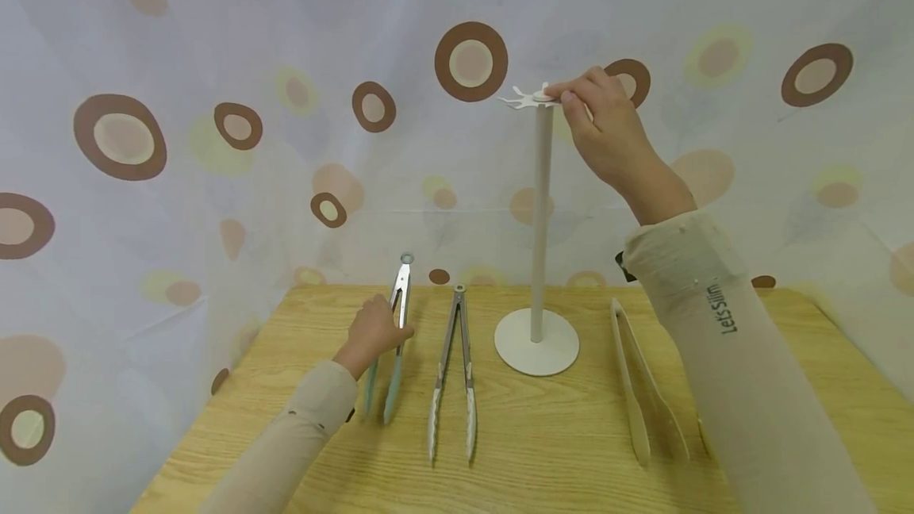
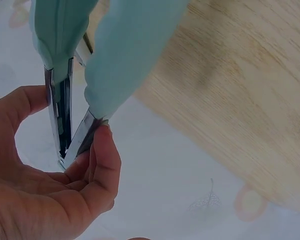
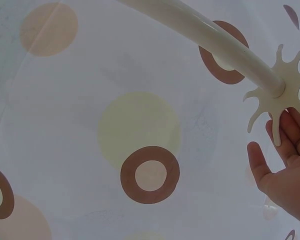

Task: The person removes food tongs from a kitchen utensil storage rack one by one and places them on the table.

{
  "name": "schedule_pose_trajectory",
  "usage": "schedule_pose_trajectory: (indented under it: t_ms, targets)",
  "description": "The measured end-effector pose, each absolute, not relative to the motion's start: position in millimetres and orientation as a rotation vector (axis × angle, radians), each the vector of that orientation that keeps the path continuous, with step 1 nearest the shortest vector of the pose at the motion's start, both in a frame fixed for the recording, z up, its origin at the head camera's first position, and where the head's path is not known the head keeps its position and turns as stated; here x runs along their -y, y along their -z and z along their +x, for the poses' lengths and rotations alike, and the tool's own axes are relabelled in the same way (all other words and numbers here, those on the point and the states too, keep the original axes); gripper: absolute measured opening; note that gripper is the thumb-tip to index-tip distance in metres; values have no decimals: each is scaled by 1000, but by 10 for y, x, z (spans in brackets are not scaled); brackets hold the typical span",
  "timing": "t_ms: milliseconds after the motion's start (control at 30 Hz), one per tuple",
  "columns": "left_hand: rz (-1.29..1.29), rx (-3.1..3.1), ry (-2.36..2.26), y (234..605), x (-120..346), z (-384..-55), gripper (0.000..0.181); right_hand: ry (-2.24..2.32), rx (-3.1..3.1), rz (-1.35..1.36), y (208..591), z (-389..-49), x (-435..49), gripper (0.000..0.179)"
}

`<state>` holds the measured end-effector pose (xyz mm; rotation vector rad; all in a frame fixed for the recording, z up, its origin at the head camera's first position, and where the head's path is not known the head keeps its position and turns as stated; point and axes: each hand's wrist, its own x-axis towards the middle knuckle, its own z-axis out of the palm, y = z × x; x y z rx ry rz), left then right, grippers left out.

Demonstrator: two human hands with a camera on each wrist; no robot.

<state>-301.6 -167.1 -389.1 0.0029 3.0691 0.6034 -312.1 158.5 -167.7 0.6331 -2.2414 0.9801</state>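
My left hand point(image 1: 374, 331) holds a pair of tongs point(image 1: 392, 395) with metal arms and teal tips pointing down. In the left wrist view the thumb and fingers point(image 2: 105, 160) grip the metal arms, and the teal tips point(image 2: 132, 50) are spread apart. My right hand point(image 1: 607, 125) is up at the top of a white stand point(image 1: 543, 220), its fingers touching the hooked top point(image 1: 524, 100). Seen in the right wrist view, the fingers lie behind the curved hooks point(image 3: 290, 92), while the thumb point(image 3: 259, 160) is apart from them.
Metal tongs with white tips point(image 1: 470, 419) lie between my left hand and the stand's round base point(image 1: 514, 343). Beige tongs point(image 1: 631, 403) lie right of the base. My right sleeve hides most of a yellowish thing point(image 1: 703, 435). A patterned curtain point(image 1: 400, 22) hangs behind the wooden table point(image 1: 543, 450).
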Motion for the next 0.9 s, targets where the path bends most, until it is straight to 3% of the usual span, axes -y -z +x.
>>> schedule_pose_trajectory:
  t_ms: [900]
  targets:
    - [8,-3040,-532,4094,1624,-3113,55,-977,2226,636,1681,-3136,-1586,38]
